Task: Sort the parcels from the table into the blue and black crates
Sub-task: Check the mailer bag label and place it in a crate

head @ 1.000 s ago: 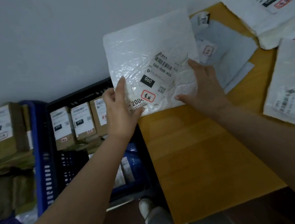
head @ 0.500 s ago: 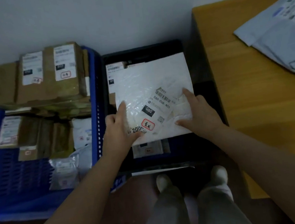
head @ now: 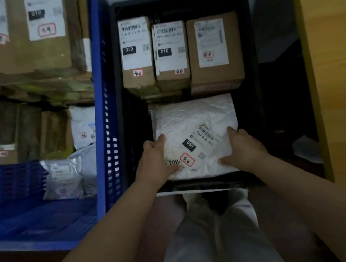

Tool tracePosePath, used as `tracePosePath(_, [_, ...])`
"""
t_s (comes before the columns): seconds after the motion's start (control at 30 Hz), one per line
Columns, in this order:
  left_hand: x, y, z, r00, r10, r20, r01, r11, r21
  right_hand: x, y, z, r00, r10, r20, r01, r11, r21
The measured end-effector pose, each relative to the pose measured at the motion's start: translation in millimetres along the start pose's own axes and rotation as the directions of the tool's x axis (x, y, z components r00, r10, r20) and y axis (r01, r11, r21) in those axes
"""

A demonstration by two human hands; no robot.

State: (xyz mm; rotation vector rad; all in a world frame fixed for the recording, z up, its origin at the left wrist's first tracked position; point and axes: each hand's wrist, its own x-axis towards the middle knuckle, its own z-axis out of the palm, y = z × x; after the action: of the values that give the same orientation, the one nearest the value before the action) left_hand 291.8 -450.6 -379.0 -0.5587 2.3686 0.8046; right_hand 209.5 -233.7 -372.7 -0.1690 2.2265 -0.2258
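Both hands grip the white parcel (head: 193,126) low in the black crate (head: 254,77): left hand (head: 156,161) and right hand (head: 243,149) at its near corners, fingers probably curled under.

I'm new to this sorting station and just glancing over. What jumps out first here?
A white parcel bag held at its sides by the left hand and right hand, low inside the black crate, in its near half. Behind it three brown boxes stand in a row at the far end. To the left, the blue crate holds more boxes and bags.
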Motion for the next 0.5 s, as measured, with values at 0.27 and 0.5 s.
tracePosePath(0.27, [64, -23, 45, 0.993, -0.088, 0.076, 0.085, 0.995, 0.051, 73, 8, 49, 0.992, 0.071, 0.104, -0.062, 0.994, -0.086])
tracePosePath(0.5, [100, -43, 70, 0.986, -0.130, 0.101, 0.130, 0.991, 0.011, 112, 12, 70, 0.993, 0.081, 0.084, -0.078, 0.996, -0.031])
